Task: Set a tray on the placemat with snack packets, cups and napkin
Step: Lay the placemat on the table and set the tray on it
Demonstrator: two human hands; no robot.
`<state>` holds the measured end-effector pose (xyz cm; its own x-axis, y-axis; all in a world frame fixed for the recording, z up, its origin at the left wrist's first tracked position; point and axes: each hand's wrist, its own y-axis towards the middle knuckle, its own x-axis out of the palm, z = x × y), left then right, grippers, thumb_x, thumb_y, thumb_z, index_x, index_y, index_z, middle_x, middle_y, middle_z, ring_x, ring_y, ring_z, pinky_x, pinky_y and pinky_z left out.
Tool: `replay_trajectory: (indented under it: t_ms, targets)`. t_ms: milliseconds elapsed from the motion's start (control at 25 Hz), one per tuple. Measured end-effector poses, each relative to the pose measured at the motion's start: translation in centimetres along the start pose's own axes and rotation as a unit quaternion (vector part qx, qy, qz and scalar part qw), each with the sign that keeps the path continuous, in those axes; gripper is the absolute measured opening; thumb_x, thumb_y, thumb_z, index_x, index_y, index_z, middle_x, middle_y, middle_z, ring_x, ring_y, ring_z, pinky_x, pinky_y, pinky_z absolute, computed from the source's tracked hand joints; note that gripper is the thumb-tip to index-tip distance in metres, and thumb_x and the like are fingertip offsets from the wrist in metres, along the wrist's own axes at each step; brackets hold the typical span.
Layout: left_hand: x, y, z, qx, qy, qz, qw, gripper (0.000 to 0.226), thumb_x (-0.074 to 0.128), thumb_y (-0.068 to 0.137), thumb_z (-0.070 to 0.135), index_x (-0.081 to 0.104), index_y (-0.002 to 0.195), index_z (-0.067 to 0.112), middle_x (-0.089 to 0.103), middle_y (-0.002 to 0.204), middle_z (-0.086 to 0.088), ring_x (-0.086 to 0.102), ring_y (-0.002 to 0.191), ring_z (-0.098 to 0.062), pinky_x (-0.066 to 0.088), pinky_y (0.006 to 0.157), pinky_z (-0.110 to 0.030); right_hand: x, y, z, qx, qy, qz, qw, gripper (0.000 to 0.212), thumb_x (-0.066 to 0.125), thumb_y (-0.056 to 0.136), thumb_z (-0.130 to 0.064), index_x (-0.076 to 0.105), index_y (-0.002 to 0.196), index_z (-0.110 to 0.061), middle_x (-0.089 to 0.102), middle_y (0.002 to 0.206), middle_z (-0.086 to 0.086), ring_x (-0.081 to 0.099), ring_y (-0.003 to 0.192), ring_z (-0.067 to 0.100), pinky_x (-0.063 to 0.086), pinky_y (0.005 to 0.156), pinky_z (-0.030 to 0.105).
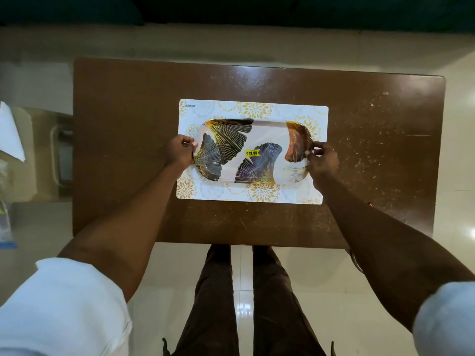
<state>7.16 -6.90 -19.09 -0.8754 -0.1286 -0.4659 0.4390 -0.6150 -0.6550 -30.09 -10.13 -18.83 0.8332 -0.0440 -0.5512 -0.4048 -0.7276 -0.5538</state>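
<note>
A white oblong tray [257, 136] printed with dark and gold fan-shaped leaves and a yellow price sticker lies over the white placemat [257, 109], which has gold flower prints. My left hand [180, 151] grips the tray's left end. My right hand [322, 160] grips its right end. The tray sits roughly centred on the placemat. No snack packets, cups or napkin show on the table.
The placemat lies in the middle of a brown scratched table [128, 111]. A beige stool or box [38, 155] with white paper and clear packets stands left of the table. My legs stand at the table's near edge on a pale tiled floor.
</note>
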Motion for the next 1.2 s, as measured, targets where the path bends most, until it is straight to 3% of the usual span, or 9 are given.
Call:
replay_trajectory:
  t_ms: [120,240,320,400,520,680,1200]
  targets:
    - [-0.1,0.4,-0.2,0.002,-0.002,-0.01,1.0,0.027,0.063,0.102,0.013,0.062,0.122,-0.005,0.062,0.102,-0.015,0.063,0.089,-0.031,0.058,0.062,-0.032,0.0,-0.1,-0.1,-0.001,-0.001,0.004,1.0,0.037,0.072,0.097,-0.009,0.068,0.133,-0.013,0.069,0.13,0.007,0.062,0.106,0.019,0.059,0.098,0.042]
    - [-0.1,0.2,-0.1,0.038,0.045,0.035,0.998,0.025,0.059,0.104,0.015,0.063,0.119,-0.004,0.069,0.109,-0.023,0.068,0.097,-0.04,0.06,0.079,-0.048,-0.2,-0.3,0.0,-0.009,0.007,0.011,1.0,0.035,0.07,0.099,-0.016,0.068,0.133,-0.01,0.069,0.128,0.01,0.066,0.108,0.021,0.059,0.093,0.037]
    - [-0.3,-0.3,-0.3,0.114,0.146,0.085,0.979,0.025,0.056,0.105,0.011,0.063,0.125,0.0,0.069,0.123,-0.021,0.067,0.112,-0.037,0.056,0.093,-0.049,-0.6,-0.9,0.4,-0.036,-0.059,0.053,0.996,0.032,0.062,0.104,-0.022,0.069,0.132,-0.007,0.067,0.13,0.013,0.067,0.115,0.028,0.057,0.096,0.039]
    - [-0.6,-1.0,-0.9,0.187,0.256,0.076,0.945,0.038,0.055,0.103,0.007,0.057,0.141,0.006,0.061,0.142,-0.015,0.059,0.131,-0.033,0.052,0.105,-0.046,-0.9,-1.8,1.2,-0.072,-0.175,0.087,0.978,0.032,0.053,0.107,-0.017,0.069,0.133,-0.008,0.06,0.139,0.014,0.062,0.124,0.032,0.053,0.1,0.041]
    - [-0.7,-1.7,-2.1,0.229,0.302,0.012,0.925,0.061,0.053,0.101,0.0,0.036,0.159,0.009,0.042,0.163,-0.01,0.04,0.151,-0.029,0.041,0.121,-0.044,-1.1,-3.6,3.0,-0.106,-0.273,0.021,0.956,0.041,0.052,0.106,-0.01,0.057,0.147,-0.012,0.042,0.163,0.009,0.042,0.149,0.033,0.047,0.112,0.052]
    - [-0.5,-2.1,-2.7,0.231,0.289,0.012,0.929,0.062,0.049,0.101,-0.005,0.034,0.16,0.008,0.038,0.165,-0.01,0.037,0.153,-0.028,0.036,0.124,-0.041,-1.5,-4.6,5.2,-0.109,-0.305,-0.038,0.945,0.054,0.05,0.106,-0.008,0.041,0.159,-0.017,0.025,0.173,0.002,0.026,0.159,0.029,0.043,0.116,0.056]
    - [-0.2,-2.8,-3.2,0.21,0.281,-0.016,0.936,0.068,0.044,0.1,-0.01,0.027,0.163,0.009,0.022,0.172,-0.006,0.019,0.16,-0.023,0.026,0.128,-0.037,-2.6,-3.7,5.5,-0.126,-0.361,-0.069,0.921,0.076,0.074,0.096,-0.021,0.036,0.162,-0.018,0.024,0.173,0.0,0.033,0.156,0.029,0.047,0.114,0.055]
